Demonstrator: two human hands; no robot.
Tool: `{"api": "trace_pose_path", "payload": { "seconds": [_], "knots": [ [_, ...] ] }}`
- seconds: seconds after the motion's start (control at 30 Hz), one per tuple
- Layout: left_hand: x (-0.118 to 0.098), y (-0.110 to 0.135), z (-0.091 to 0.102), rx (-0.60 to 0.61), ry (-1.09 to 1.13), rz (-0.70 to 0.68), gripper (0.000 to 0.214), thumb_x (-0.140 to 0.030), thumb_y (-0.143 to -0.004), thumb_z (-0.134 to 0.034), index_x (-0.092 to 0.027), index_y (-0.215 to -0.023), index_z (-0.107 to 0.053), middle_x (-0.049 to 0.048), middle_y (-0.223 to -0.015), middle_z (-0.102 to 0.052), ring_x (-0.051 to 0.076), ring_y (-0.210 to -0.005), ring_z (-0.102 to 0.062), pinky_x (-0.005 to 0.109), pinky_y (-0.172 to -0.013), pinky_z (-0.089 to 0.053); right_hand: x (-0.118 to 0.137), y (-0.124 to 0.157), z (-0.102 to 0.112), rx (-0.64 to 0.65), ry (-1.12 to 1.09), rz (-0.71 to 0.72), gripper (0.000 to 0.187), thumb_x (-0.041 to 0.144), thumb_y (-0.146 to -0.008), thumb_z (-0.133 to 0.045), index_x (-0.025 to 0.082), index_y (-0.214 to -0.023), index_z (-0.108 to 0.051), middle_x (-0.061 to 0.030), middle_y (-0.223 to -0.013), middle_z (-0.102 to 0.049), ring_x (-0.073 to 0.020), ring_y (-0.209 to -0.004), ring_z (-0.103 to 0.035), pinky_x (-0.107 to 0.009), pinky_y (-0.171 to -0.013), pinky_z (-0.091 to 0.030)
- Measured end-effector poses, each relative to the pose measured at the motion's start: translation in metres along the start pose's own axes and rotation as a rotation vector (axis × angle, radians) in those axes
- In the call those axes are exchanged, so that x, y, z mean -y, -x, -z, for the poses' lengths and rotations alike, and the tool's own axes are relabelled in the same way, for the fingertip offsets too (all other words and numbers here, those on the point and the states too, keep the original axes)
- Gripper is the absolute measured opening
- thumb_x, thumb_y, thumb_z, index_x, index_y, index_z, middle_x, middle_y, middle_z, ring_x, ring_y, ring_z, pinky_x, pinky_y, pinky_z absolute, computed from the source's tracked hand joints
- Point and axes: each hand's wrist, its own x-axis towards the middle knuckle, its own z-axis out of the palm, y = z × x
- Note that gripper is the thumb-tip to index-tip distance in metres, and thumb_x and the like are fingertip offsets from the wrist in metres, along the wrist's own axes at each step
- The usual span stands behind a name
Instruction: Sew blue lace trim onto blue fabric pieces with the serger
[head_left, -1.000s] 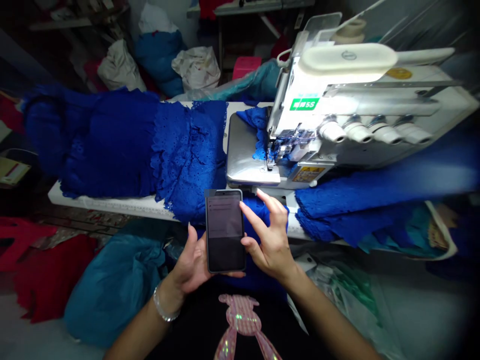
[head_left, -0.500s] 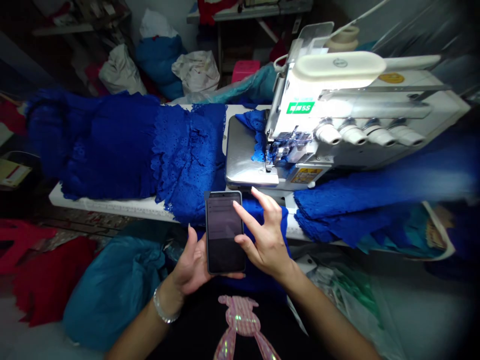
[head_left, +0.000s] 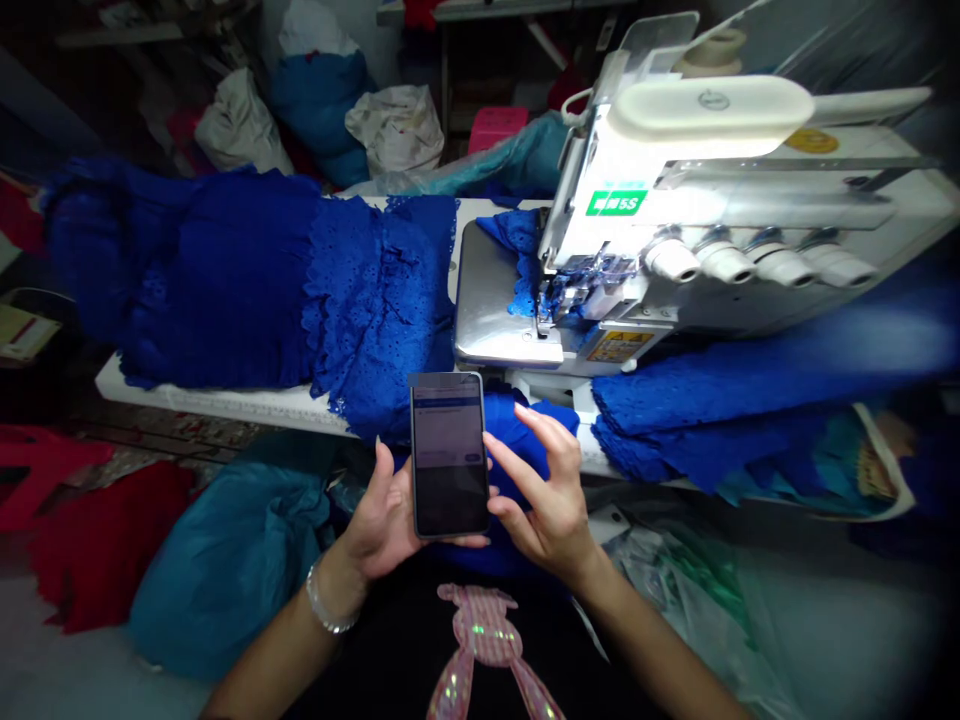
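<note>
A smartphone (head_left: pixel 450 460) lies screen-up in my left hand (head_left: pixel 386 525), whose thumb stands off the left edge while fingertips show past the lower right corner. Its screen is lit, with text too small to read. My right hand (head_left: pixel 551 495) is beside the phone's right edge, fingers spread and curved, holding nothing; the index fingertip is at or close to that edge. Beyond the phone stands a white overlock sewing machine (head_left: pixel 630 210) with a piece of blue eyelet fabric (head_left: pixel 525 255) by its needle area. More blue fabric (head_left: pixel 525 430) hangs over the table edge behind my right fingers.
A long blue fabric pile (head_left: pixel 225 280) covers the left of the white table (head_left: pixel 165 400). Another blue stack (head_left: pixel 675 410) lies to the right. Teal bundle (head_left: pixel 232 560), red cloth (head_left: pixel 112 540) and clear plastic bags (head_left: pixel 675 580) are below. Sacks (head_left: pixel 397 125) stand behind.
My right hand has drawn back from over the screen to the phone's right side. The screen now shows a blue bar. The view has shifted slightly, and my left hand still holds the phone.
</note>
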Motion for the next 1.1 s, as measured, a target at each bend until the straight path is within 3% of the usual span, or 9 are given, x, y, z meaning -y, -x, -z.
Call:
{"api": "trace_pose_path", "payload": {
  "seconds": [0.17,0.4,1.1],
  "knots": [
    [0.000,0.000,-0.002,-0.023,0.000,0.005,0.074,-0.073,-0.088,-0.033,-0.022,-0.140,-0.049,0.0179,-0.138,-0.056,0.039,-0.124,-0.056,0.058,-0.090,-0.052,0.002,0.013,0.000,0.024,-0.015,0.003,0.047,0.047,-0.098,-0.041,0.014,-0.123,-0.063,-0.0202,-0.144,-0.037,-0.0383,-0.130,-0.040,-0.059,-0.104,-0.038],
    [0.001,-0.001,-0.002,-0.022,-0.007,0.015,0.075,-0.073,-0.088,-0.028,-0.023,-0.140,-0.049,0.0181,-0.142,-0.053,0.041,-0.126,-0.054,0.061,-0.092,-0.049,0.002,0.015,-0.002,0.055,-0.010,0.005,0.047,0.047,-0.098,-0.042,0.014,-0.122,-0.064,-0.0199,-0.145,-0.036,-0.0392,-0.131,-0.039,-0.060,-0.104,-0.038],
    [-0.001,-0.003,-0.003,-0.014,-0.026,0.022,0.077,-0.074,-0.088,-0.024,-0.023,-0.142,-0.046,0.0189,-0.146,-0.048,0.041,-0.126,-0.054,0.061,-0.091,-0.050,0.000,0.011,0.002,-0.017,-0.016,-0.026,0.045,0.043,-0.098,-0.042,0.020,-0.134,-0.058,-0.0185,-0.140,-0.045,-0.0369,-0.125,-0.048,-0.059,-0.100,-0.043]
  ]
}}
